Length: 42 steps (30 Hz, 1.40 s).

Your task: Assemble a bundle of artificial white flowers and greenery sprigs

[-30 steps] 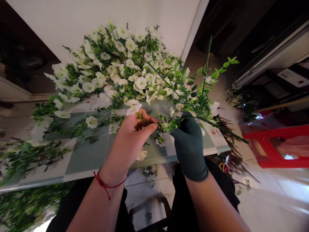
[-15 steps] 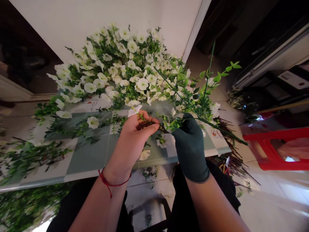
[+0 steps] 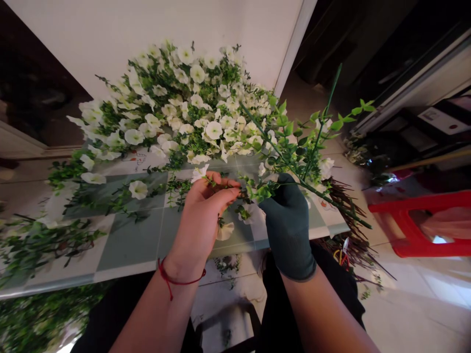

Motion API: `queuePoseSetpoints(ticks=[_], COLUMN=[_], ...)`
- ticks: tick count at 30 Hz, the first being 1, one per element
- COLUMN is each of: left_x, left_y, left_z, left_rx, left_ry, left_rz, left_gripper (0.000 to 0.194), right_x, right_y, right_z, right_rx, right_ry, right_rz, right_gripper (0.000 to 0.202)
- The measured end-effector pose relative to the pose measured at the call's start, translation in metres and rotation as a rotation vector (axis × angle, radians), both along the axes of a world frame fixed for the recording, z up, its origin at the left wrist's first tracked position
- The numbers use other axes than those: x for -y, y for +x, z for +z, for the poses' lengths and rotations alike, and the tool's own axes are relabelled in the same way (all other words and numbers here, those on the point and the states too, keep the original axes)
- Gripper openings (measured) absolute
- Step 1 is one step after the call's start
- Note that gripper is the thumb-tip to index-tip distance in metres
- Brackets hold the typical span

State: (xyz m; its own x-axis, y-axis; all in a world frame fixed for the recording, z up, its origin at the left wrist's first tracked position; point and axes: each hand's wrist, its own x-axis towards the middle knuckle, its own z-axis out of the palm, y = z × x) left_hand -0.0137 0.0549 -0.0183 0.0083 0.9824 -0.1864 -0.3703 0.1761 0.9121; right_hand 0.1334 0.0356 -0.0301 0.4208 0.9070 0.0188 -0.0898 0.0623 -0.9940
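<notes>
One sprig [image 3: 199, 173] pinched in left hand [image 3: 200, 208]; right hand [image 3: 289, 220] closed on branch [image 3: 331, 200], its top swung farther past tabletop's [image 3: 127, 240] right edge

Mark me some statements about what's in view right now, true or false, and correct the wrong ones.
1. The right hand wears a dark green glove. True.
2. The red string bracelet is on the right wrist. False: it circles the left wrist.
3. The left hand is ungloved. True.
4. The big heap of white flowers is under the table. False: it is on top, beyond the hands.
5. The right hand holds a green branch. True.
6. The red stool is on the person's left. False: it is on the right.
</notes>
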Motion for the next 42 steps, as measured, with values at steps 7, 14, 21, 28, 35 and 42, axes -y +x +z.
queuePoseSetpoints(ticks=[7, 14, 21, 28, 35, 42], left_x=[0.001, 0.003, 0.003, 0.007, 0.009, 0.010], left_y=[0.003, 0.007, 0.011, 0.011, 0.017, 0.019], left_z=[-0.001, 0.001, -0.002, 0.004, 0.007, 0.003], left_rx=[0.119, 0.100, 0.021, -0.109, -0.193, -0.214], left_ry=[0.026, 0.071, 0.140, 0.131, 0.172, 0.233], left_rz=[-0.019, 0.024, 0.048, 0.070, 0.128, 0.166], left_gripper=[0.026, 0.028, 0.030, 0.031, 0.031, 0.033], right_x=[0.000, 0.000, 0.001, 0.001, 0.002, 0.001], right_y=[0.002, 0.003, 0.004, 0.000, 0.001, 0.003], right_z=[-0.001, -0.002, -0.002, 0.001, -0.003, -0.006], right_rx=[-0.006, 0.020, -0.022, -0.136, -0.137, -0.105], right_ry=[-0.025, -0.054, -0.079, -0.035, -0.046, -0.062], right_rz=[0.071, 0.074, 0.045, 0.056, 0.042, 0.063], right_gripper=[0.026, 0.023, 0.028, 0.026, 0.021, 0.019])
